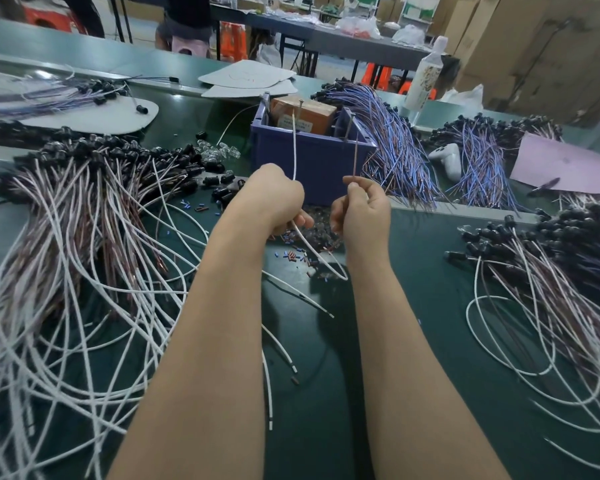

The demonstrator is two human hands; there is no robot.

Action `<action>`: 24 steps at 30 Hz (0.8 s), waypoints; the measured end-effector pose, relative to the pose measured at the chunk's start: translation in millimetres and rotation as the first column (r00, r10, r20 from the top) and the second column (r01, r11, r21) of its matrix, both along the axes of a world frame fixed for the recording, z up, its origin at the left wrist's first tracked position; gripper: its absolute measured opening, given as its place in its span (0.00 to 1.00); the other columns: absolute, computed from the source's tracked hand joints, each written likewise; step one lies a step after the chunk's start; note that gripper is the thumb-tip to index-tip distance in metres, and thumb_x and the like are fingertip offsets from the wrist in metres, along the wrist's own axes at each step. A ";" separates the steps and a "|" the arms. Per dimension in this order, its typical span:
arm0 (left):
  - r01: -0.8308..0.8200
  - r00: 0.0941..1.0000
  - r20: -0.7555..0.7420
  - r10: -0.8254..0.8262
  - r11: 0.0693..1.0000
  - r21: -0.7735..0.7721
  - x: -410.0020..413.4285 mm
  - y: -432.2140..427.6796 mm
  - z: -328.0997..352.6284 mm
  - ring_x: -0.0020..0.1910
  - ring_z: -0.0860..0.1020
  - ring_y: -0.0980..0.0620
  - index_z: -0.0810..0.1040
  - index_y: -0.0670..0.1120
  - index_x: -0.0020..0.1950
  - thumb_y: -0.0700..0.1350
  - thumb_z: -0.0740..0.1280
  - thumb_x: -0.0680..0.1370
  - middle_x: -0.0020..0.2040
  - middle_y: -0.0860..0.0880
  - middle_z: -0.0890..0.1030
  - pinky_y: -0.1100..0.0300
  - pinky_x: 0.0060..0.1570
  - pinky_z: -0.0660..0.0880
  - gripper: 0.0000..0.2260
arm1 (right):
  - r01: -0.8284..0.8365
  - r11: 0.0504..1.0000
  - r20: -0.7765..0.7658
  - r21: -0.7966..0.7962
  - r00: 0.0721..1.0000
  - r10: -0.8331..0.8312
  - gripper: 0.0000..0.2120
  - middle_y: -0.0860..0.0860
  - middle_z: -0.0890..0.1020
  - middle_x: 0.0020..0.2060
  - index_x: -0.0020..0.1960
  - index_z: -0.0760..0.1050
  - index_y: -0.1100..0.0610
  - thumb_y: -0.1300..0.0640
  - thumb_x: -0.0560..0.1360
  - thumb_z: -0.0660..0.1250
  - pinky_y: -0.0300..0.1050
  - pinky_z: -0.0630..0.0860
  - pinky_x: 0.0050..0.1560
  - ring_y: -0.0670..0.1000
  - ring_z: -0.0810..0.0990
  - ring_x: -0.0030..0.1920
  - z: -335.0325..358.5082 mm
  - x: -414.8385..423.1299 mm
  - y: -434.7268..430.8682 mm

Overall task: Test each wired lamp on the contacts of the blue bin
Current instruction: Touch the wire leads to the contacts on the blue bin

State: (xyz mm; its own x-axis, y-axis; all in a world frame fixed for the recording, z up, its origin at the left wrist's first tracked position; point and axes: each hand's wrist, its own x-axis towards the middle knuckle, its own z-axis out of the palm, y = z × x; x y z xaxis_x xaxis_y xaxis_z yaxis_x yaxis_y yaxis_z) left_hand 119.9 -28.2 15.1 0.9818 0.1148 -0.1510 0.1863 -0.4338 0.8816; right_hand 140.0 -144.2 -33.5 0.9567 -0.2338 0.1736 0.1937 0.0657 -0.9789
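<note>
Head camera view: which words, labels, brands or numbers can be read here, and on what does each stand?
None can be read.
White label on the orange box in the blue bin: print too small to read.
Patterned wrap on the white bottle: too blurred to read.

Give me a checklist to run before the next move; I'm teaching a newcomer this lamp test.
1. Left hand grips the white wire: ok.
2. Right hand pinches the brown wire: ok.
3. Both wires run up toward the blue bin: ok.
4. White wire's tip touches the left contact: cannot tell, too small.
5. Brown wire's tip touches the right contact: cannot tell.
6. Lamp lit: cannot tell, no lamp shows in either hand.
</note>
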 end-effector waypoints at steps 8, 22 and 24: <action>0.067 0.998 0.013 -0.067 0.997 0.028 -0.9 -4.2 0.6 0.15 0.67 0.58 0.71 0.37 0.52 0.38 0.54 0.79 0.21 0.50 0.78 0.69 0.22 0.66 0.08 | 0.000 1.000 -0.002 0.015 1.000 0.000 0.08 0.50 0.69 0.22 0.51 0.70 0.60 0.65 0.80 0.53 0.36 0.61 0.21 0.46 0.64 0.20 0.4 0.3 1.3; 0.109 0.994 0.014 -0.110 0.992 0.060 -1.6 -4.3 2.1 0.19 0.69 0.55 0.72 0.38 0.44 0.38 0.54 0.79 0.22 0.50 0.78 0.67 0.24 0.68 0.09 | -0.038 0.999 -0.013 -0.022 0.999 0.037 0.08 0.50 0.70 0.22 0.49 0.71 0.59 0.64 0.80 0.54 0.36 0.62 0.21 0.46 0.65 0.20 2.0 0.0 0.1; 0.108 0.994 0.008 -0.108 0.992 0.061 -2.0 -4.3 2.2 0.17 0.69 0.56 0.72 0.38 0.46 0.38 0.54 0.79 0.22 0.50 0.78 0.68 0.23 0.68 0.08 | -0.046 0.999 -0.014 -0.012 0.999 0.046 0.08 0.50 0.70 0.22 0.49 0.71 0.58 0.64 0.80 0.54 0.36 0.61 0.20 0.45 0.65 0.20 1.7 -0.2 -0.2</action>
State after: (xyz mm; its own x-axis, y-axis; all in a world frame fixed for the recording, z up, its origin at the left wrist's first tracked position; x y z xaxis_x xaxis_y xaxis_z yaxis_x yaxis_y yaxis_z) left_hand 117.9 -32.4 17.3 0.9905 0.0164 -0.1364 0.1260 -0.5032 0.8549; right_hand 139.8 -144.4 -31.9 0.9687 -0.1877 0.1626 0.1769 0.0620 -0.9823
